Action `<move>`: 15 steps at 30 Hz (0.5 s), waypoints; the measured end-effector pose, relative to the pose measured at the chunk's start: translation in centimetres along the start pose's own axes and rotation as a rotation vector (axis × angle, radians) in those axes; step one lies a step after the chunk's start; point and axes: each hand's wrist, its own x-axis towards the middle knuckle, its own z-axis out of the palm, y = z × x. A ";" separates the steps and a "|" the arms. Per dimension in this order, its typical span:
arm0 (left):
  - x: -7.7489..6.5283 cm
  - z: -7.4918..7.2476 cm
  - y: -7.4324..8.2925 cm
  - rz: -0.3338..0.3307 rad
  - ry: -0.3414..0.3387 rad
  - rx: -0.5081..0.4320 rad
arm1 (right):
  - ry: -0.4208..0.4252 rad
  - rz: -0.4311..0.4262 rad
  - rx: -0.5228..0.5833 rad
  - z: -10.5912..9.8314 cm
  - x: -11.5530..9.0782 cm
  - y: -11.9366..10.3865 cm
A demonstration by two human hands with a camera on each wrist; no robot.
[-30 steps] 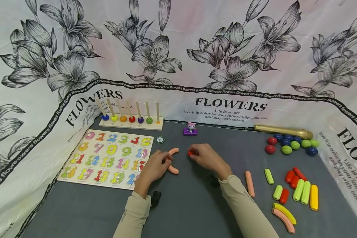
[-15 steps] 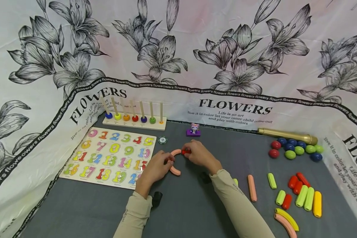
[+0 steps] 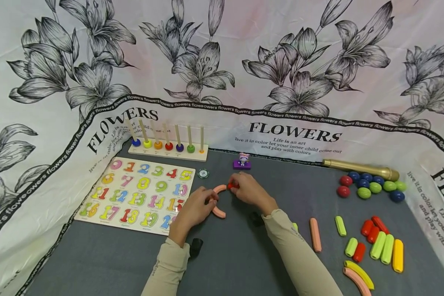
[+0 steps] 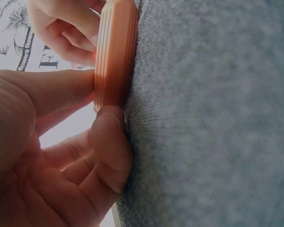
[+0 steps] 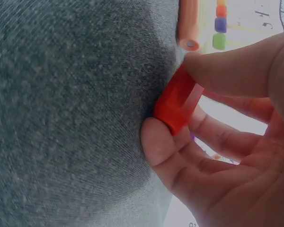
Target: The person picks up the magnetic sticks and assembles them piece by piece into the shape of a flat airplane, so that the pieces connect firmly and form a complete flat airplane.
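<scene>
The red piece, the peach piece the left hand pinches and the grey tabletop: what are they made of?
Red piece: probably plastic, smooth with a slight shine on its flat faces. Peach piece: probably plastic too, with neat moulded-looking ridges. Grey tabletop: perhaps covered in cloth, as it looks dull, speckled and finely textured.

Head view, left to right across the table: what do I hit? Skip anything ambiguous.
Number board → left hand pinching a pink piece → right hand holding a red piece → straight pink stick → lone light-green stick → straight yellow stick.
</scene>
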 end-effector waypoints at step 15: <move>0.0 0.0 0.4 -0.058 -0.020 -0.015 | 0.195 0.110 0.294 -1.0 -1.6 0.4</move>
